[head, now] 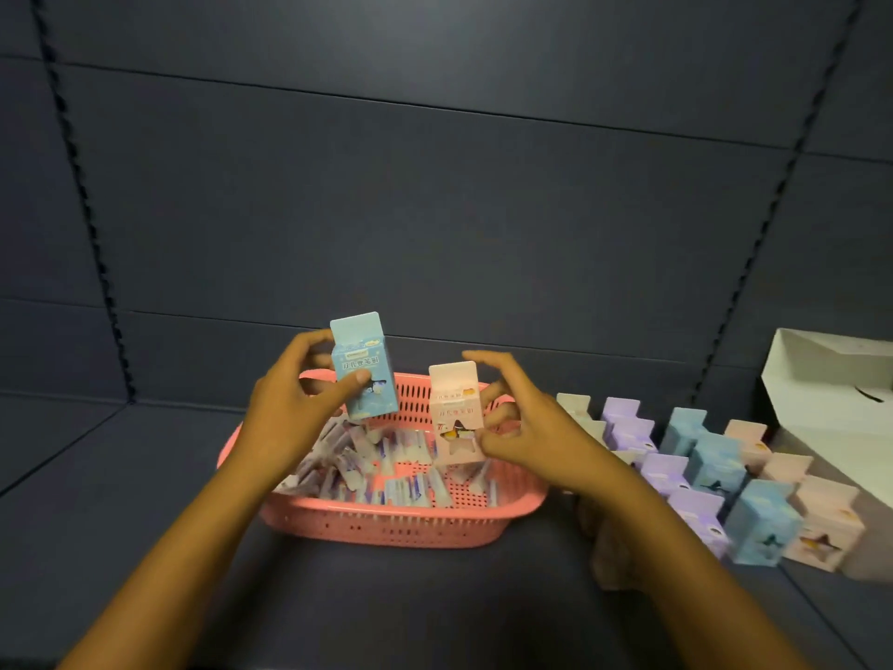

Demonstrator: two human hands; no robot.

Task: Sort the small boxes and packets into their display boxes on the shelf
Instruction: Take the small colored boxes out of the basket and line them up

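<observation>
Dark shelf [145, 548], hands [285, 418] [526, 427] — boxes [363, 365] [454, 413] held

Chinese characters are printed across the front of the blue box [365, 367] and the pink box [455, 413], but they are too blurred to be read. No other text can be made out.
</observation>
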